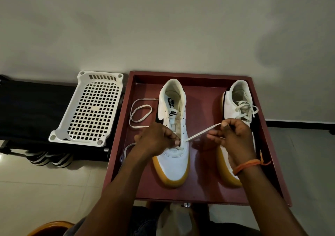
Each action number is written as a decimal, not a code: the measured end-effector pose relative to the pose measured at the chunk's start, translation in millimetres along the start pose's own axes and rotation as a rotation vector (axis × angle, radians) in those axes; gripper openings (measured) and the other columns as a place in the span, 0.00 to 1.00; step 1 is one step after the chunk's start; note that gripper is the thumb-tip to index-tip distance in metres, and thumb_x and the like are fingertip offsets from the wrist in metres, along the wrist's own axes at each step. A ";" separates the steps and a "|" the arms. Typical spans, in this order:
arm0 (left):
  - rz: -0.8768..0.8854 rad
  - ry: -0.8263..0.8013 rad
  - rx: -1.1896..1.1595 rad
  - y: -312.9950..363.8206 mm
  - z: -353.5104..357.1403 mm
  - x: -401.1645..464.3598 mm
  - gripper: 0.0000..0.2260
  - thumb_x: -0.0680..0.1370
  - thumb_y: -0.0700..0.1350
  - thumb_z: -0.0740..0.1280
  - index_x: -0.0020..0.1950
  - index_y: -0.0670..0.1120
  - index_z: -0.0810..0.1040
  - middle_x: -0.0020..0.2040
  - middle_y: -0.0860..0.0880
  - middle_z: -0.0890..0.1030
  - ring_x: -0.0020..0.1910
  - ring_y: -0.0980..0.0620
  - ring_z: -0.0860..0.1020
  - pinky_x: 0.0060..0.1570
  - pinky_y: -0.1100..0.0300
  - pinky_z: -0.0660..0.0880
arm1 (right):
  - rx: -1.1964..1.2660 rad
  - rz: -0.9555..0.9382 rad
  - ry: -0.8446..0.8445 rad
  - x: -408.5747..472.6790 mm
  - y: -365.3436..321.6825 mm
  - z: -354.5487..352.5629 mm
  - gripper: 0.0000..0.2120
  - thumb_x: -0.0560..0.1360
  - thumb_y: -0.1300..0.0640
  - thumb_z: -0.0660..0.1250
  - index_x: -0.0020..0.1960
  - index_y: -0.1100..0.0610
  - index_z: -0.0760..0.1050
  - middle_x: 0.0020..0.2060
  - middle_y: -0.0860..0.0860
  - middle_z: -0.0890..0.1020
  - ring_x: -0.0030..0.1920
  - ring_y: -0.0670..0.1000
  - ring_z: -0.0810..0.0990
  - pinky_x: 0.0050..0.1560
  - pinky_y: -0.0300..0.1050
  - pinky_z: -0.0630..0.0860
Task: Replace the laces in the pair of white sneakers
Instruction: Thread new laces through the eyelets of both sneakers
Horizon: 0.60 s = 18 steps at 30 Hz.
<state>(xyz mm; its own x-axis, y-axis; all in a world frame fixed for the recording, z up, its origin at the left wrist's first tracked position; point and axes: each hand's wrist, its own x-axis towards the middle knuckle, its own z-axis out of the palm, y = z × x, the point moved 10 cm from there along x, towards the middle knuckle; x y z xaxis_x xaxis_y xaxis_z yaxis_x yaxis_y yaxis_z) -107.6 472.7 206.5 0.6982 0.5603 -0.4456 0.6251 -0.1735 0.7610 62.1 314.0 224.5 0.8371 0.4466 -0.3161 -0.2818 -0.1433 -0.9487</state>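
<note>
Two white leather sneakers with tan gum soles stood side by side on a dark red square tray [268,145], toes toward the person. The left sneaker [173,156] had only its lowest eyelets threaded. The left hand [155,139] pinched the cream flat lace [201,132] at that eyelet, while the right hand [233,136] gripped the same lace, drawn taut. The right sneaker [237,98] was laced and tied. A white perforated plastic basket [90,108] lay just beside the tray.
</note>
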 end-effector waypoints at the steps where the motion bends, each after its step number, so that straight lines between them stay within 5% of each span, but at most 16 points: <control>1: -0.001 0.004 -0.007 0.0 0.7 -0.3 0.06 0.72 0.44 0.76 0.36 0.55 0.86 0.34 0.58 0.84 0.38 0.61 0.81 0.49 0.54 0.79 | 0.001 0.024 0.006 -3.4 6.0 4.3 0.03 0.82 0.62 0.59 0.51 0.61 0.69 0.44 0.63 0.76 0.35 0.53 0.83 0.31 0.44 0.80; 6: 0.013 -0.001 -0.065 2.0 2.3 -1.4 0.05 0.73 0.38 0.75 0.40 0.48 0.86 0.32 0.56 0.84 0.35 0.61 0.81 0.41 0.62 0.79 | -0.236 0.153 -0.195 -30.0 48.4 48.6 0.24 0.69 0.41 0.74 0.53 0.60 0.75 0.42 0.61 0.82 0.37 0.58 0.82 0.36 0.56 0.83; 10: 0.030 0.003 -0.028 5.5 2.4 -1.5 0.03 0.72 0.40 0.76 0.42 0.48 0.87 0.34 0.55 0.84 0.35 0.60 0.81 0.42 0.59 0.79 | -0.467 -0.174 -0.151 -36.3 26.4 51.6 0.07 0.69 0.55 0.78 0.43 0.55 0.81 0.36 0.47 0.83 0.38 0.47 0.83 0.41 0.47 0.81; 13: 0.041 0.016 0.029 7.7 0.5 -2.1 0.04 0.72 0.43 0.77 0.40 0.52 0.86 0.35 0.56 0.84 0.38 0.59 0.83 0.45 0.57 0.80 | -0.600 -0.313 -0.164 -40.0 15.2 56.0 0.08 0.71 0.55 0.76 0.36 0.50 0.79 0.32 0.44 0.82 0.34 0.42 0.81 0.37 0.40 0.78; 18: 0.018 0.006 0.109 6.1 -6.7 -4.6 0.03 0.71 0.48 0.77 0.39 0.55 0.86 0.35 0.60 0.84 0.40 0.65 0.81 0.46 0.66 0.74 | -0.273 -0.162 0.050 -14.8 -1.5 9.8 0.06 0.75 0.62 0.71 0.40 0.60 0.78 0.30 0.55 0.82 0.27 0.48 0.81 0.33 0.45 0.79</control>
<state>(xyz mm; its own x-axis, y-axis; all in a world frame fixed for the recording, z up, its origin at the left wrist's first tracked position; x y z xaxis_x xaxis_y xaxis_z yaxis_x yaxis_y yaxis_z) -109.3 474.5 216.3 0.7073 0.5615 -0.4295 0.6472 -0.2701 0.7128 45.5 316.2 230.7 0.8847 0.4400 -0.1542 -0.0122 -0.3088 -0.9511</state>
